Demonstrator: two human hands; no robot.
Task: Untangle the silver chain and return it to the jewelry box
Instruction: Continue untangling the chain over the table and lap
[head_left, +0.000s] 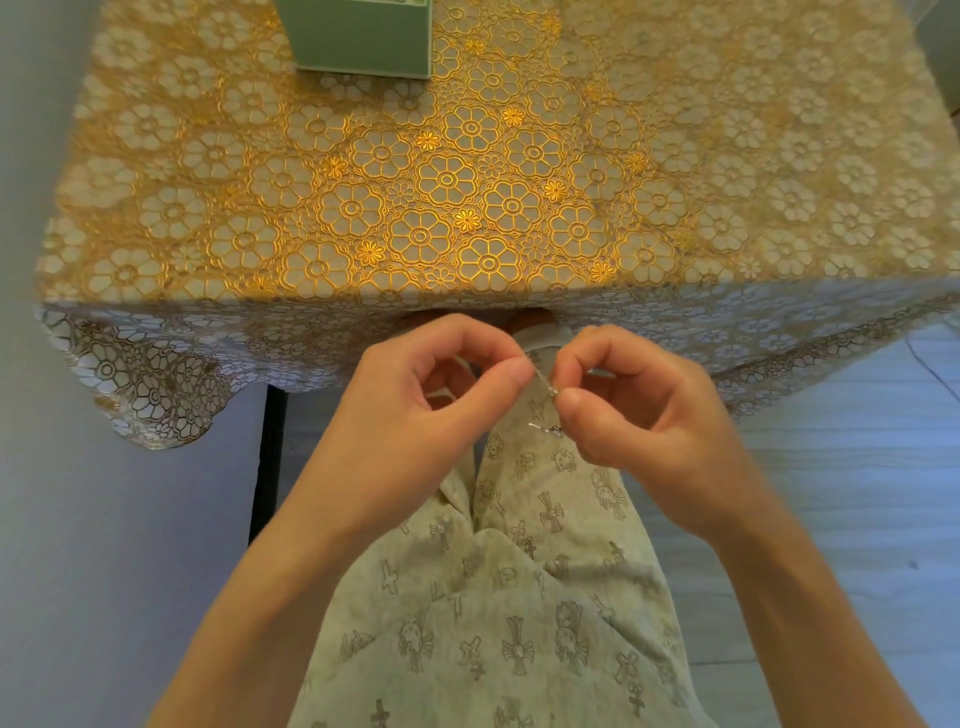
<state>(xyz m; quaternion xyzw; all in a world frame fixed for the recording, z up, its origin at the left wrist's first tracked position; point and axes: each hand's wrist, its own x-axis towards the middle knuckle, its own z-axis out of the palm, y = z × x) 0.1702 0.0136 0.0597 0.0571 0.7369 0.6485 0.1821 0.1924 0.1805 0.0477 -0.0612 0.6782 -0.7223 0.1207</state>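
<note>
Left hand (441, 395): thumb and forefinger pinched shut on upper end of silver chain (545, 387). Right hand (639, 405): thumb and forefinger pinched shut on the chain's lower part; a short end with a clasp hangs just below those fingertips. Chain: a short taut run between the two pinches, held in the air above patterned trousers (519, 597), just short of the table edge. Beyond the fingers: gold floral tablecloth (467, 182). Far side, left: pale green jewelry box (363, 39), well apart from the hands.
</note>
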